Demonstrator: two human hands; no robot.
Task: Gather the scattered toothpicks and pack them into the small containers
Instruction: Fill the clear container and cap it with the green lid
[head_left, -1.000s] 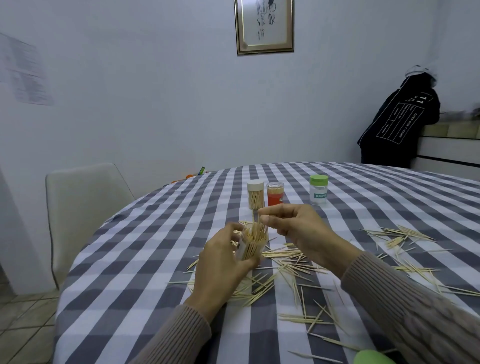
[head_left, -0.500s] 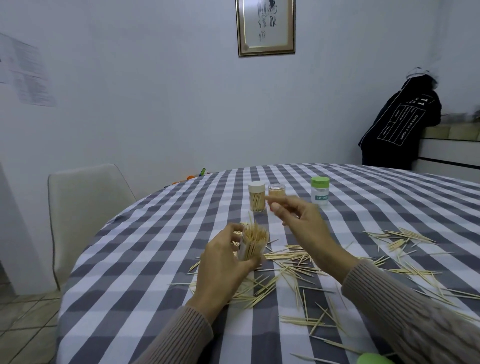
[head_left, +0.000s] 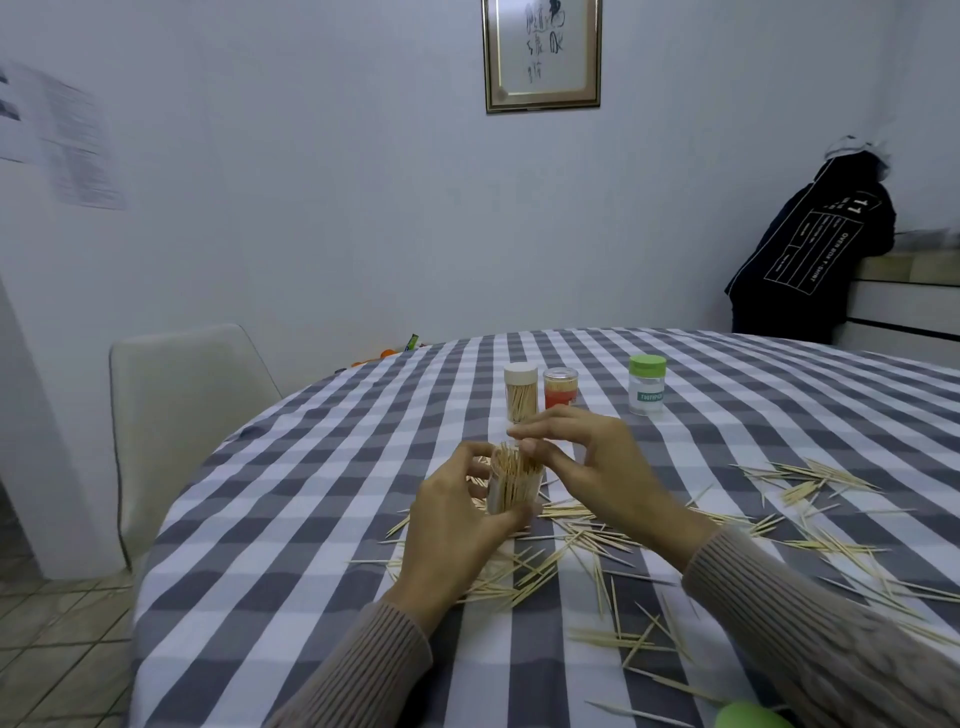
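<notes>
Between both hands, toothpick-filled container (uncapped)

A checked cloth covers the desk, a white chair stands at its left, a framed picture hangs above, and a dark jacket hangs right.

open container: upright, packed full | loose toothpicks: scattered on cloth

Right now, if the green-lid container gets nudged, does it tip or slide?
The green-lid container stands upright, taller than wide, so a high push probably tips it. It looks nearly empty, so likely light. On the checked tablecloth, a low push may drag rather than slide.
</notes>
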